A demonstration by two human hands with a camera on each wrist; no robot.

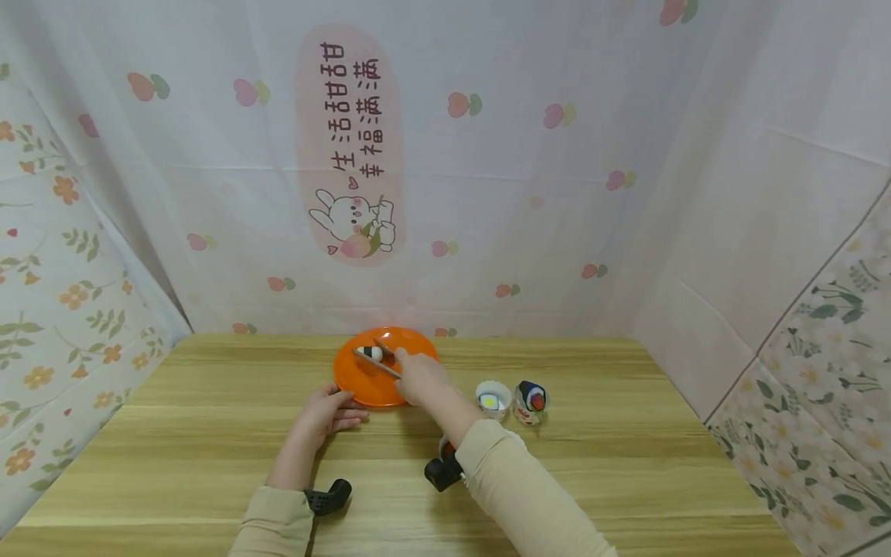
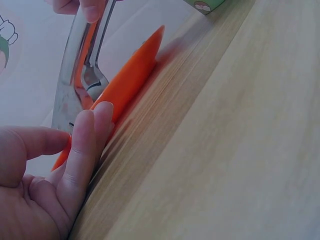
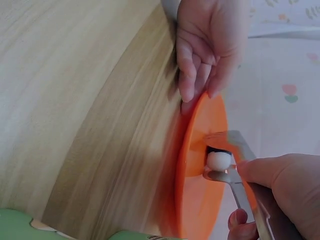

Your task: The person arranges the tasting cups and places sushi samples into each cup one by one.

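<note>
My right hand [image 1: 422,377] grips metal tongs [image 3: 241,195] over an orange plate [image 1: 365,391]. Between the tongs' ends lies a small white sushi piece [image 3: 219,161] with a black band, seen also in the head view. Whether it rests on the plate or hangs just above it I cannot tell. At the plate's near left rim, my left hand [image 1: 326,418] pinches the edge, thumb on the rim and other fingers beneath or beside it. The left wrist view shows those fingers [image 2: 82,150] against the plate; the sushi piece is hidden there.
Right of the plate stand two small patterned cups: one [image 1: 493,387] with a white piece with a yellow centre, the other [image 1: 530,418] with a dark roll [image 1: 534,396] with a red end. Something partly hidden sits beneath my right sleeve [image 1: 515,480]. A curtain [image 1: 487,193] hangs behind the table.
</note>
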